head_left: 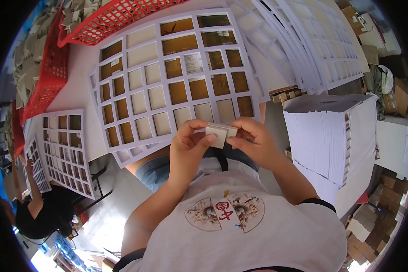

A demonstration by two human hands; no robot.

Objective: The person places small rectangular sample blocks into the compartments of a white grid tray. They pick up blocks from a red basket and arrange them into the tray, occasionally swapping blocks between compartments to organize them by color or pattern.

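Close in front of my body, both hands hold a few small square pieces of grey-beige cardboard. My left hand pinches them from the left, thumb on the front piece. From the right, my right hand grips the edge of a piece behind it, between thumb and fingers. The pieces overlap, slightly offset. Just beyond my hands lies a white grid sheet with rows of rectangular openings. Beige board shows in some openings, brown printed board in others. More white sheets lie under it.
Red plastic baskets of cardboard pieces stand at the far left. White grid sheets fan out at upper right, above a tall white stack. At left, another person in black works beside a grid sheet. Cartons lie lower right.
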